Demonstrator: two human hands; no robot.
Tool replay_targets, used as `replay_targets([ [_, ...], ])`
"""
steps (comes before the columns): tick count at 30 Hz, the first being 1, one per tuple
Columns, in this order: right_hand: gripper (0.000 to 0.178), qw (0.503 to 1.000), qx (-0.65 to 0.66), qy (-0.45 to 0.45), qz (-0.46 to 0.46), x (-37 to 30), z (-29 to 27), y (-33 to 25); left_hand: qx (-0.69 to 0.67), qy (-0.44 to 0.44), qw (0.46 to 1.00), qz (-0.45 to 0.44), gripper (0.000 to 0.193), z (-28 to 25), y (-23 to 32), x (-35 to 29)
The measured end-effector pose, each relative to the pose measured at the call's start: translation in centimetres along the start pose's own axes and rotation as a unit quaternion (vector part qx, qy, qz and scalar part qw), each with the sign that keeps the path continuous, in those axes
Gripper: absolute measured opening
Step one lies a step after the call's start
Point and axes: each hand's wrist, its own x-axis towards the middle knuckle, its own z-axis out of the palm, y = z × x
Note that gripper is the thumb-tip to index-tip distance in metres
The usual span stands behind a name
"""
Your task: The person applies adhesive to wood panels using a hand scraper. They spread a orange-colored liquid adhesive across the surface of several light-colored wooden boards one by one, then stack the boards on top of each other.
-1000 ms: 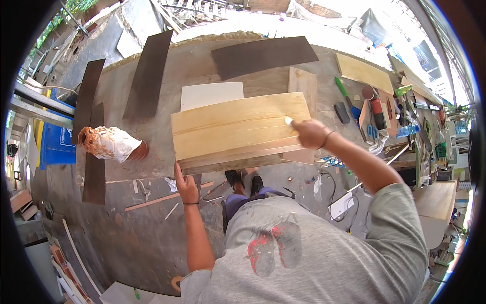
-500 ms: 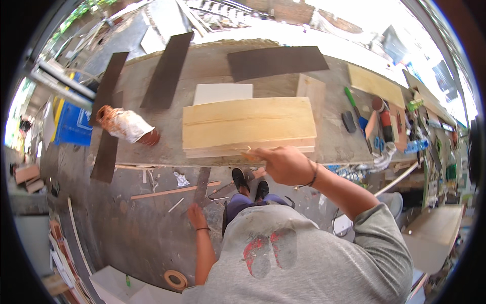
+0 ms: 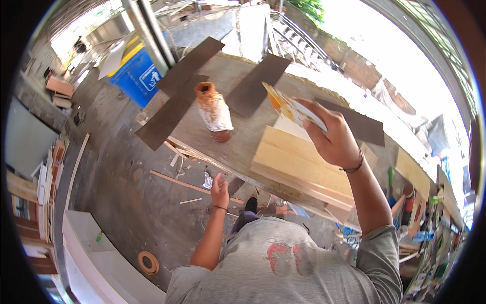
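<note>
My right hand (image 3: pixel 331 133) is raised over the bench, gripping a flat spreader (image 3: pixel 296 107) with a yellowish, stained blade edge. Below it lies a stack of pale wooden boards (image 3: pixel 298 161), with a white panel (image 3: pixel 291 126) behind. To the left, a dirty white-and-brown container (image 3: pixel 215 114) with a crusted orange-brown mouth stands on the bench. My left hand (image 3: pixel 219 191) hangs empty in front of the bench edge, fingers loosely apart, touching nothing.
Dark brown strips (image 3: pixel 260 83) lie across the workbench (image 3: pixel 243 147). At the right are a pale board (image 3: pixel 412 172) and a green-handled tool (image 3: pixel 391 180). A blue bin (image 3: pixel 134 78) stands past the left end. A tape roll (image 3: pixel 148 263) and wood strips (image 3: pixel 179 182) lie on the floor.
My right hand has lifted the spreader from the boards' near edge up and away over the stack. The view has turned left, and my left hand has risen slightly toward the bench.
</note>
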Motion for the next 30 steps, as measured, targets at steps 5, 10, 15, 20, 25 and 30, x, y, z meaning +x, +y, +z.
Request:
replay_targets([
  [5,0.044,0.999,0.026,-0.037,-0.021,8.9,5.5,-0.8,-0.031,-0.035,0.997,0.061,0.051,0.2,6.5,4.2],
  [10,0.044,0.996,0.033,-0.068,-0.047,13.1,9.3,-0.2,0.044,-0.045,0.994,0.091,0.057,-0.3,10.1,7.0],
  [15,0.04,0.987,0.003,-0.082,-0.136,14.7,11.8,2.6,0.04,-0.06,0.992,0.1,0.06,-0.3,11.0,9.1],
  [20,0.045,0.979,-0.018,-0.155,-0.128,14.8,12.2,3.4,0.131,-0.025,0.967,0.215,0.072,0.5,11.5,10.7],
  [25,0.054,0.977,-0.035,-0.175,-0.117,14.4,12.7,4.4,0.079,0.004,0.964,0.253,0.079,1.9,14.4,13.9],
  [30,0.059,0.96,-0.153,-0.157,-0.176,12.7,14.5,3.9,0.068,0.018,0.964,0.256,0.077,2.5,14.2,14.4],
])
